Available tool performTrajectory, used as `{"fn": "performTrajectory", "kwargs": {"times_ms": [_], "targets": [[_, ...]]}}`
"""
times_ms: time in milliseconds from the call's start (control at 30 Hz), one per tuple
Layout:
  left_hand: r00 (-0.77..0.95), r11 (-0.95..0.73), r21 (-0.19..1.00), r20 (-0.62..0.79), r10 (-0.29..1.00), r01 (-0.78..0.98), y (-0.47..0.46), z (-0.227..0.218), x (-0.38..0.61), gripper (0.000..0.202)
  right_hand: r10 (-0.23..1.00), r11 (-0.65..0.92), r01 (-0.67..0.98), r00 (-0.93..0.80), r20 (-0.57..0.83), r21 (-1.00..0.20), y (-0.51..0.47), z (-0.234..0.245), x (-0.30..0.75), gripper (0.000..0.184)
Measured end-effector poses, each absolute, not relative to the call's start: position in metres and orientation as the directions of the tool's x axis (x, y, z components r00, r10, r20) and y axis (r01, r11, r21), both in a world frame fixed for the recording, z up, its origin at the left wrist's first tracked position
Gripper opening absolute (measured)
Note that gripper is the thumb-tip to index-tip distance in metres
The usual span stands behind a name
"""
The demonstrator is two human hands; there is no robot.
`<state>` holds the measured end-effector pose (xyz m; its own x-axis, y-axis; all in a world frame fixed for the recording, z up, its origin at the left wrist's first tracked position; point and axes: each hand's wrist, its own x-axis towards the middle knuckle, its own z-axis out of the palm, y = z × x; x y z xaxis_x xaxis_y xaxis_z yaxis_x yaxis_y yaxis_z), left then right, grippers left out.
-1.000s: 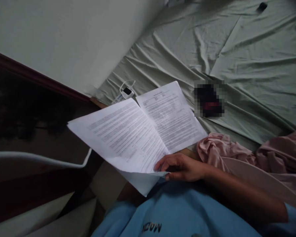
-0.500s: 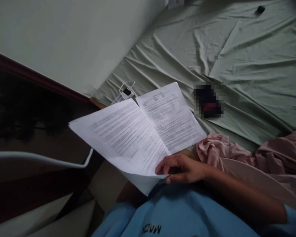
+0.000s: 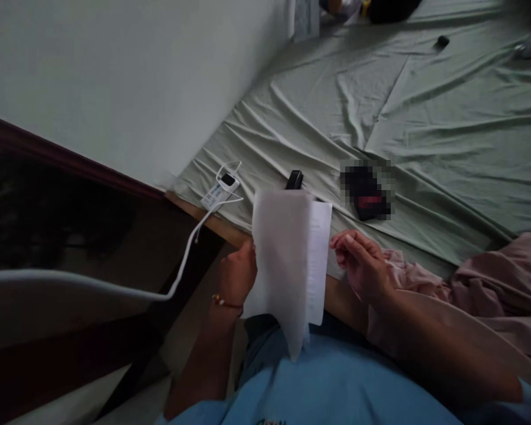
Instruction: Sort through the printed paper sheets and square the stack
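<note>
In the head view, printed sheets of paper (image 3: 279, 254) stand in front of my body, blurred by motion, with one page swung over and a strip of text showing at the right. My left hand (image 3: 239, 268) is closed on their left edge, a beaded string around its wrist. My right hand (image 3: 358, 257) is just right of the sheets and apart from them. Its fingers are curled together, thumb against fingertips, and I see nothing between them. A black stapler-like object (image 3: 294, 179) lies behind the sheets, partly covered.
A green sheet (image 3: 310, 112) covers the bed. On it lie a white device with a dark screen (image 3: 229, 181), a pixelated dark object (image 3: 367, 192) and a small black item (image 3: 442, 42). Pink cloth (image 3: 491, 283) is bunched at right. A white cable (image 3: 115, 289) crosses the left.
The spread pages have folded together and stand more upright. My right hand has let go and moved up and right. My left hand has come into view, and the black object behind is uncovered.
</note>
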<state>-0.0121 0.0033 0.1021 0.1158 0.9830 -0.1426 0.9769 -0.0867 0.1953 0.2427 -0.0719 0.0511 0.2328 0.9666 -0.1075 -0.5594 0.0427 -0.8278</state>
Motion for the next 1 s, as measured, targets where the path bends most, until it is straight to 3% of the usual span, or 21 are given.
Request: {"fn": "performTrajectory", "kwargs": {"times_ms": [67, 200, 300, 367, 500, 633, 700, 767, 1000], "targets": [[0.142, -0.109, 0.210, -0.149, 0.979, 0.972, 0.000, 0.107, -0.020, 0.025, 0.943, 0.053, -0.492, 0.312, -0.119, -0.869, -0.072, 0.046, 0.242, 0.027], [0.212, -0.154, 0.477, -0.070, 0.975, 0.866, -0.011, 0.115, -0.038, 0.036, 0.873, 0.055, -0.187, 0.485, -0.044, -0.981, -0.072, 0.037, 0.244, 0.023], [0.165, -0.079, 0.613, -0.084, 0.983, 0.786, -0.020, 0.115, -0.050, 0.042, 0.869, 0.024, 0.032, 0.494, 0.036, -0.999, -0.070, 0.031, 0.247, 0.030], [0.114, 0.012, 0.724, -0.125, 0.986, 0.690, -0.025, 0.114, -0.055, 0.045, 0.890, 0.014, 0.073, 0.453, 0.045, -0.997, -0.069, 0.029, 0.247, 0.042], [0.043, 0.147, 0.886, -0.184, 0.982, 0.440, -0.034, 0.109, -0.052, 0.050, 0.952, -0.047, -0.191, 0.290, -0.102, -0.981, -0.068, 0.035, 0.242, 0.055], [0.032, 0.295, 0.939, -0.306, 0.952, 0.179, -0.043, 0.088, -0.039, 0.051, 0.929, -0.254, -0.454, 0.131, -0.346, -0.854, -0.071, 0.045, 0.241, 0.054], [0.055, 0.388, 0.918, -0.392, 0.918, 0.078, -0.047, 0.073, -0.034, 0.051, 0.877, -0.386, -0.495, 0.065, -0.476, -0.778, -0.072, 0.048, 0.245, 0.053], [0.042, 0.373, 0.925, -0.376, 0.926, 0.065, -0.047, 0.059, -0.031, 0.053, 0.836, -0.466, -0.500, 0.021, -0.548, -0.730, -0.072, 0.050, 0.248, 0.054], [0.182, 0.467, 0.870, -0.439, 0.880, -0.160, -0.026, 0.060, -0.023, 0.068, 0.827, -0.473, -0.570, -0.024, -0.562, -0.671, -0.075, 0.051, 0.244, 0.051]]}}
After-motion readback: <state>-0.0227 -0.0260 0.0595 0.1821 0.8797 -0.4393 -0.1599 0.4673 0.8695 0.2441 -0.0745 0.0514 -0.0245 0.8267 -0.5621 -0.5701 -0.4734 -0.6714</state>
